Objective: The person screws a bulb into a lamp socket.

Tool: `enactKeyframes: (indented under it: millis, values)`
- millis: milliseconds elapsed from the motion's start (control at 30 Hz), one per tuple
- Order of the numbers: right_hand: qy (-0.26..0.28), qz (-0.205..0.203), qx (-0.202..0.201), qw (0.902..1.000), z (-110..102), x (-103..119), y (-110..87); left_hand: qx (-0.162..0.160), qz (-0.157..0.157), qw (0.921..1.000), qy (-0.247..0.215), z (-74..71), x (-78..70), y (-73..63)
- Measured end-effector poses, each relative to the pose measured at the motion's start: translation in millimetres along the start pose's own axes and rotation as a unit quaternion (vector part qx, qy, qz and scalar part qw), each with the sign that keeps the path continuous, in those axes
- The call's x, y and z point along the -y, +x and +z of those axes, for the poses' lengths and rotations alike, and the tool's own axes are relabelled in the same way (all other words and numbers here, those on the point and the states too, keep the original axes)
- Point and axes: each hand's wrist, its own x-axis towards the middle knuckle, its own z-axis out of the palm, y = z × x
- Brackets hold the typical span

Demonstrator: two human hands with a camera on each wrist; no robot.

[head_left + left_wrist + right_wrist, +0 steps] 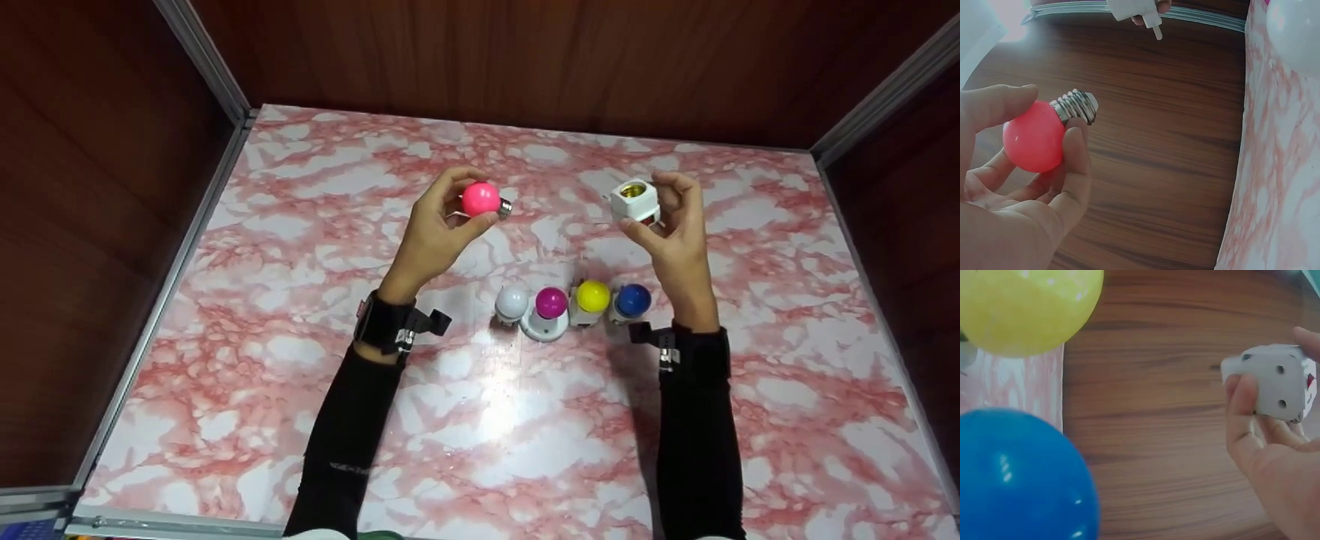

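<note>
A pink light bulb [480, 199] is gripped by my left hand [439, 232], its metal screw base pointing right toward the other hand. In the left wrist view the thumb and curled fingers surround the bulb's round part, and the threaded base [1075, 107] stands free. My right hand [679, 232] holds a white lamp socket [635, 202] with its brass-coloured opening facing up. The right wrist view shows the socket's flat side [1278, 385] with small dark holes, and a bit of red at its edge. Bulb and socket are apart, both raised above the table.
Between the forearms stand a white bulb [512, 304], a magenta bulb [551, 302] on a round white base, a yellow bulb [592, 297] and a blue bulb [633, 300], in a row on the marbled table [262, 390]. Dark wooden panels [525, 60] border the table.
</note>
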Motion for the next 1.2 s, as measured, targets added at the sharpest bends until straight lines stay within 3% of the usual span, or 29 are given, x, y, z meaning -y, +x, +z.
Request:
enactKeyframes:
  millis: [133, 333, 600, 700, 933, 1200]
  values:
    - [0.044, -0.027, 0.004, 0.9986, 3, -2, 0.6, -0.001, -0.004, 1.0, 0.003, -0.1, -0.7, 0.0]
    - [0.041, -0.082, 0.005, 0.9957, 4, -5, 1.6, -0.003, -0.002, 1.0, 0.008, 1.7, -4.6, -1.1]
    - [0.076, -0.065, -0.036, 0.9943, 7, -3, 2.5, -0.018, 0.021, 0.9995, 0.013, 6.5, -11.2, -4.5]
    - [0.065, -0.065, -0.038, 0.9951, 8, -1, 0.2, -0.016, 0.033, 0.9993, -0.006, 8.0, -13.5, -6.1]
    - [0.045, -0.042, 0.001, 0.9981, 16, 8, -6.7, -0.016, 0.051, 0.9979, -0.037, 10.5, -15.3, -9.0]
    - [-0.001, -0.099, 0.058, 0.9934, 21, 9, -12.5, -0.016, 0.064, 0.9978, 0.0, 13.3, -16.4, -9.2]
